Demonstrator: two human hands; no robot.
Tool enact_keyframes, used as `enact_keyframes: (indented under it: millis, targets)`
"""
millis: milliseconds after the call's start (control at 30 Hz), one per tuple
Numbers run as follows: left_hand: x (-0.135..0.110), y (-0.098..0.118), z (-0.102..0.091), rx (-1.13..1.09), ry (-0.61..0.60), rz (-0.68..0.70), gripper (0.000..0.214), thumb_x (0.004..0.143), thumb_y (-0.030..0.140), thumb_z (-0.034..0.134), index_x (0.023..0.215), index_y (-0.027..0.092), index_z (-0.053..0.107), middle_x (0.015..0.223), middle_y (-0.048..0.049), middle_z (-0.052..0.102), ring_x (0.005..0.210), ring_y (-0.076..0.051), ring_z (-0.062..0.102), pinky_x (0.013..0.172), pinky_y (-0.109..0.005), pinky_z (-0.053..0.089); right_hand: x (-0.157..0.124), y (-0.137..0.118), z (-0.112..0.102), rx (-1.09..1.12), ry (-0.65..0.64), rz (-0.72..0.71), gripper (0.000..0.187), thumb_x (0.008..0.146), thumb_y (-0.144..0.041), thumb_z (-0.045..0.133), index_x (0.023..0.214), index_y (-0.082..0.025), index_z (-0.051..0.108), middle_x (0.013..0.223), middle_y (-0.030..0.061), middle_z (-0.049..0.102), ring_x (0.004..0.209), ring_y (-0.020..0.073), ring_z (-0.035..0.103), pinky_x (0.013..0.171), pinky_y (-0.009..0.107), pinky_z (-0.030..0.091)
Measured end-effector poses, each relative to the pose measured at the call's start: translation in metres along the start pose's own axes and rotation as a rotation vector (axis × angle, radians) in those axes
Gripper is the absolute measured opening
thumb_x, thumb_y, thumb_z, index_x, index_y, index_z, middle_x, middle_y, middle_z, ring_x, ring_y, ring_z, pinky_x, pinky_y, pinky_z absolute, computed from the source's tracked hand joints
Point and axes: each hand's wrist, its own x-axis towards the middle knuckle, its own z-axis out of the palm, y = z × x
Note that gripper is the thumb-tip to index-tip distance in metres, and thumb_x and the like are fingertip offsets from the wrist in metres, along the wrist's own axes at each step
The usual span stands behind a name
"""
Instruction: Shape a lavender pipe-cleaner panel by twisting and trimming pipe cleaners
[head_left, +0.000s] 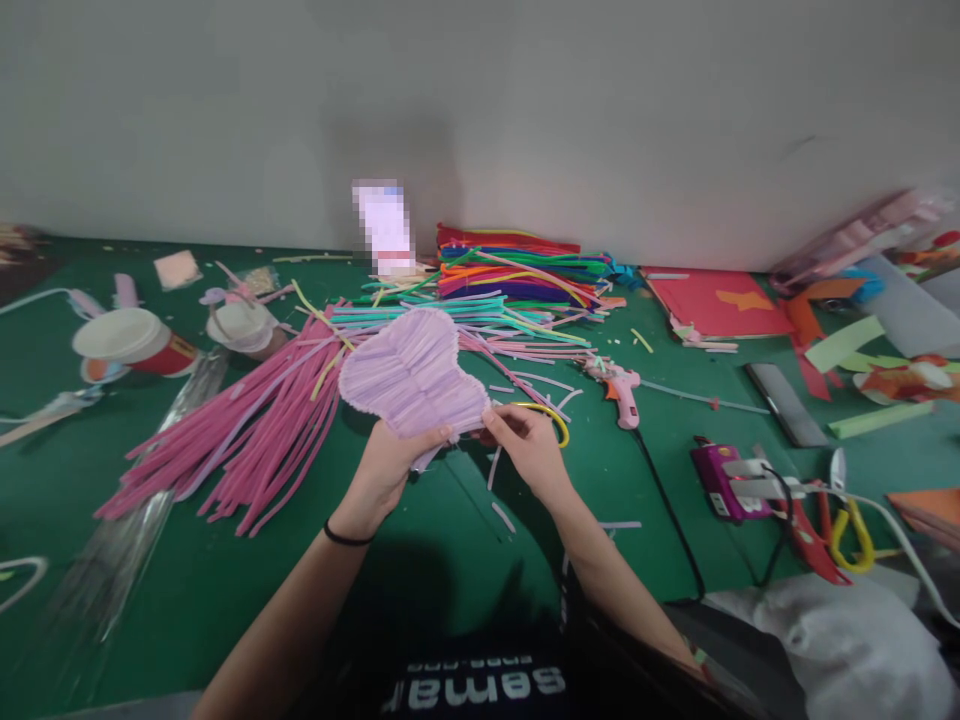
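A lilac heart-shaped piece (409, 375), covered in rows that look like pipe cleaners, is held above the green table between both hands. My left hand (386, 465) grips its lower edge, thumb across the front and fingers hidden behind. At the lower right tip, my right hand (525, 445) pinches the edge between thumb and fingers. Yellow-handled scissors (559, 420) lie partly hidden behind the right hand. Short lilac pipe cleaner offcuts (504, 517) are scattered beside and below it.
Pink pipe cleaners (247, 430) fan out on the left, near a paper cup (135, 340). Multicoloured pipe cleaner bundles (517, 265) lie against the wall by a propped phone (386, 225). A pink glue gun (624, 395), its cord trailing, and a purple power adapter (716, 482) lie rightward.
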Motion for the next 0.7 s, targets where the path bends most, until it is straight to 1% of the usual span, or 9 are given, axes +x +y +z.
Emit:
enact_keyframes:
  millis: [100, 167, 267, 333, 500, 600, 700]
  targets:
    - [-0.001, 0.0, 0.0, -0.035, -0.01, -0.046, 0.057, 0.055, 0.023, 0.085, 0.109, 0.015, 0.069, 0.112, -0.0105, 0.071, 0.102, -0.029, 0.066, 0.088, -0.04, 0.053, -0.002, 0.001, -0.001, 0.108, -0.045, 0.03, 0.027, 0.075, -0.046, 0.071, 0.085, -0.02, 0.07, 0.073, 0.0013, 0.072, 0.068, 0.018, 0.07, 0.07, 0.032, 0.057]
    - [-0.002, 0.0, -0.001, -0.046, -0.022, -0.053, 0.058, 0.055, 0.023, 0.085, 0.109, 0.016, 0.068, 0.113, -0.0102, 0.071, 0.103, -0.029, 0.066, 0.088, -0.04, 0.053, -0.004, 0.001, -0.001, 0.179, -0.06, 0.058, 0.028, 0.074, -0.045, 0.072, 0.086, -0.02, 0.069, 0.074, 0.0013, 0.072, 0.068, 0.0174, 0.07, 0.07, 0.032, 0.057]
    - [-0.002, 0.0, 0.0, -0.047, -0.037, -0.042, 0.058, 0.055, 0.025, 0.086, 0.109, 0.015, 0.068, 0.115, -0.0109, 0.07, 0.107, -0.03, 0.065, 0.093, -0.042, 0.051, -0.005, 0.001, 0.001, 0.211, -0.023, 0.069, 0.026, 0.071, -0.043, 0.075, 0.08, -0.019, 0.068, 0.072, 0.0003, 0.07, 0.067, 0.0168, 0.069, 0.067, 0.031, 0.057]
    - [-0.003, -0.001, 0.001, -0.045, -0.032, -0.009, 0.061, 0.054, 0.026, 0.086, 0.11, 0.014, 0.067, 0.118, -0.0121, 0.069, 0.112, -0.031, 0.062, 0.098, -0.044, 0.047, -0.005, 0.0, 0.004, 0.209, 0.011, 0.069, 0.024, 0.069, -0.042, 0.075, 0.075, -0.02, 0.066, 0.069, -0.0013, 0.068, 0.065, 0.0161, 0.067, 0.063, 0.03, 0.057]
    - [-0.005, -0.002, 0.003, -0.033, 0.0, 0.08, 0.072, 0.052, 0.025, 0.088, 0.117, 0.013, 0.062, 0.122, -0.014, 0.066, 0.117, -0.032, 0.059, 0.104, -0.046, 0.042, -0.006, -0.001, 0.013, 0.244, 0.058, 0.052, 0.022, 0.069, -0.037, 0.074, 0.07, -0.021, 0.059, 0.066, -0.0043, 0.058, 0.059, 0.0117, 0.057, 0.057, 0.026, 0.056]
    - [-0.005, -0.003, 0.003, -0.053, -0.022, 0.071, 0.07, 0.052, 0.026, 0.088, 0.116, 0.012, 0.063, 0.121, -0.0146, 0.066, 0.116, -0.033, 0.059, 0.104, -0.046, 0.043, -0.008, -0.002, 0.018, 0.27, 0.064, 0.011, 0.021, 0.07, -0.036, 0.072, 0.072, -0.021, 0.057, 0.066, -0.0047, 0.055, 0.059, 0.0106, 0.053, 0.057, 0.025, 0.055]
    - [-0.004, -0.004, 0.002, -0.06, -0.046, 0.06, 0.067, 0.054, 0.024, 0.087, 0.116, 0.013, 0.064, 0.12, -0.0131, 0.067, 0.115, -0.032, 0.06, 0.103, -0.045, 0.044, -0.011, -0.003, 0.021, 0.266, 0.073, -0.027, 0.021, 0.071, -0.037, 0.072, 0.074, -0.022, 0.058, 0.069, -0.0044, 0.054, 0.06, 0.0106, 0.052, 0.061, 0.026, 0.055]
